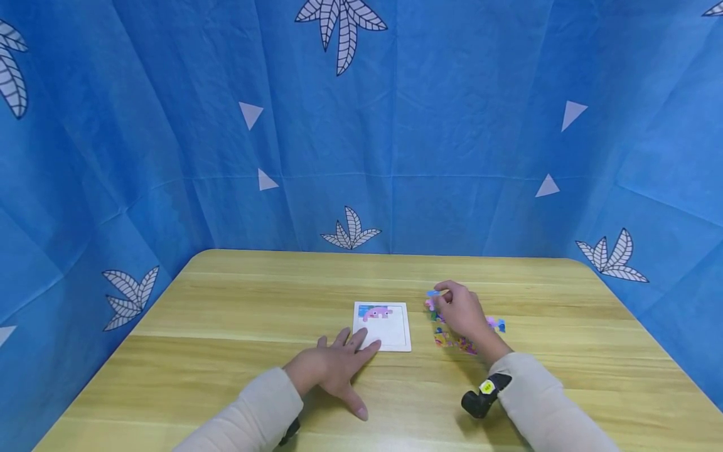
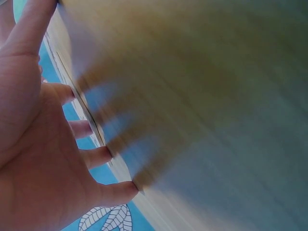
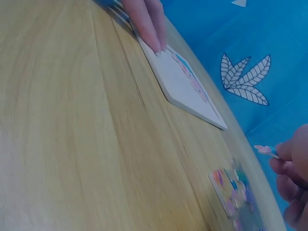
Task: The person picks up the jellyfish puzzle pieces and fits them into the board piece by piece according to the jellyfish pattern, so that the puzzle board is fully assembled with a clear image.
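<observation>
Puzzle piece pinched in my right hand; left hand spread at the white board

Left: fingers fanned wide, thumb out to the side. Fingertips touch the board at its near left corner; nothing gripped.

Right: thumb and fingertips close together on one small pink and blue piece, seen best from the right wrist. The hand is to the right of the board, above the loose pieces, partly hiding them.

Board: flat on the wood-grain table, between my hands. A pink and blue picture section occupies its upper left; the rest of the recess shows white.

Loose pieces: multicoloured, grouped right of the board, apart from it. Individual outlines too small or blurred to tell.

Surroundings: blue curtain behind the table, printed with leaves and triangles.
</observation>
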Demonstrator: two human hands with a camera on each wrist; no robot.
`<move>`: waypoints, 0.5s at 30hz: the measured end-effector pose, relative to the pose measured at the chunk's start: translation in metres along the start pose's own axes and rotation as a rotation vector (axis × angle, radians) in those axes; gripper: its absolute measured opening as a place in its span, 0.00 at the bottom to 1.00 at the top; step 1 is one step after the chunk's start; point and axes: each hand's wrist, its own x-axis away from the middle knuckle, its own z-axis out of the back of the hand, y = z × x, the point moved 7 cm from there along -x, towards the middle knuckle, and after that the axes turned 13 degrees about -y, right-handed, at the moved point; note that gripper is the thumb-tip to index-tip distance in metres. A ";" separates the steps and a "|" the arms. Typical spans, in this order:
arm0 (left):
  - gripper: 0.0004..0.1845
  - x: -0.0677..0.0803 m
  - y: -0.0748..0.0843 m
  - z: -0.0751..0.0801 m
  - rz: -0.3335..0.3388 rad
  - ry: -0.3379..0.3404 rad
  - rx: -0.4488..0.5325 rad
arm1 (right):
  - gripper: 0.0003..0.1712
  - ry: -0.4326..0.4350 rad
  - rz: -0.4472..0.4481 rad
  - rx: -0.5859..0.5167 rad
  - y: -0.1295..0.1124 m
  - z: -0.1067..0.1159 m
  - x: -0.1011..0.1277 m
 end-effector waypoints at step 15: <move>0.63 0.000 0.000 0.001 0.000 -0.004 -0.007 | 0.16 -0.018 0.078 -0.044 -0.018 -0.020 -0.002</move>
